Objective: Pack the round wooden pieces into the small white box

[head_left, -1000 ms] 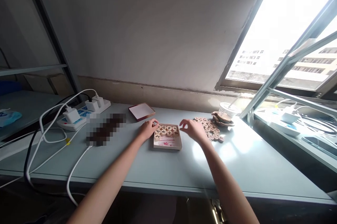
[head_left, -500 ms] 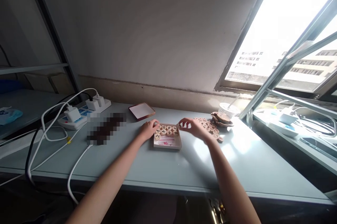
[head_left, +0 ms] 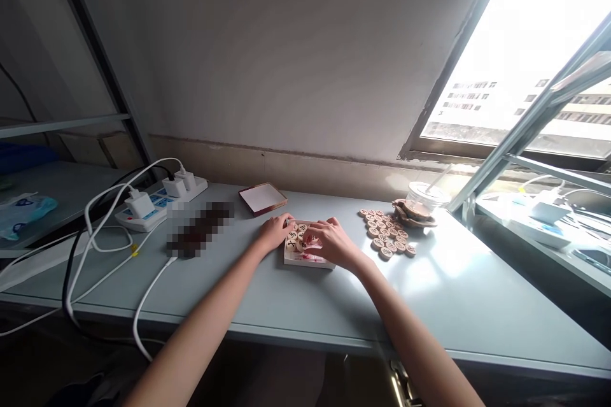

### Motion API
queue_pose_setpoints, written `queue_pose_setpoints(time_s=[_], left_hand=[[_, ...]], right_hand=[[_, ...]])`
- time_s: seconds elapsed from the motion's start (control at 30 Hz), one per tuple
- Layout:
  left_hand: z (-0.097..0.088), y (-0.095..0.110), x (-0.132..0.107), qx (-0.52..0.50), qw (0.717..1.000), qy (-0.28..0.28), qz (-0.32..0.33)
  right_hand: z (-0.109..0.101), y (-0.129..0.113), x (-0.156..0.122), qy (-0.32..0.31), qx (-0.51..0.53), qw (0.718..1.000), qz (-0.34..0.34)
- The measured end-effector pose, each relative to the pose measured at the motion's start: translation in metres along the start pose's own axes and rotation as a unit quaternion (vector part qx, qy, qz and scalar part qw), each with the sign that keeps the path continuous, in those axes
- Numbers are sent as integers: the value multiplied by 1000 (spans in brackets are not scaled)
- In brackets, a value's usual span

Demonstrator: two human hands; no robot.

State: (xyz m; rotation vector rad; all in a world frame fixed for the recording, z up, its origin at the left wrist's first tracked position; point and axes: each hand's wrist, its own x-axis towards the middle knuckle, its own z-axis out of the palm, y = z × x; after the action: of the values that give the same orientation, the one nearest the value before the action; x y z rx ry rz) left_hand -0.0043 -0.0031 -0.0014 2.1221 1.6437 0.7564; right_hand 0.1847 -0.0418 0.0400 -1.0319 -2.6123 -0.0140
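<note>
A shallow open box (head_left: 310, 263) sits on the desk with round wooden Chinese chess pieces (head_left: 291, 243) in it, marked with dark characters. Its near part shows a pale bottom with pink marks. My left hand (head_left: 275, 232) grips the box at its left wall, fingers curled over the far left corner. Over the right half of the box is my right hand (head_left: 334, 242), its fingers bent down and drawn together at the pieces. Whatever lies between those fingertips is hidden, and the hand covers several pieces.
More Chinese chess pieces (head_left: 382, 232) lie loose to the right, beside a brown dish (head_left: 414, 213) and a clear cup with a straw (head_left: 426, 195). The box lid (head_left: 263, 197) lies behind. A power strip (head_left: 143, 216) with chargers and white cables (head_left: 138, 305) occupies the left side.
My right hand has moved left and down from the box's right edge to over the pieces inside. My left hand stays at the left wall. The view has shifted slightly.
</note>
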Motion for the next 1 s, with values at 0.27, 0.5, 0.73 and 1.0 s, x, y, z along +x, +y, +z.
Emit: queue_pose_setpoints(time_s=[0.27,0.5,0.73,1.0], left_hand=[[0,1,-1,11,1000,0,2],[-1,1,-3,2,1000,1,11],[-2,3,-4,10,1000,-10,18],[-1,1,-2,32,999,-16,17]], right_hand=[[-8,-5,-2,-13,9,1000,-4],[-3,-2,-2,-8,34,999,-4],[-3,3,-5,-11,62,998,-5],[-30,58,-23,115,-160,929,313]])
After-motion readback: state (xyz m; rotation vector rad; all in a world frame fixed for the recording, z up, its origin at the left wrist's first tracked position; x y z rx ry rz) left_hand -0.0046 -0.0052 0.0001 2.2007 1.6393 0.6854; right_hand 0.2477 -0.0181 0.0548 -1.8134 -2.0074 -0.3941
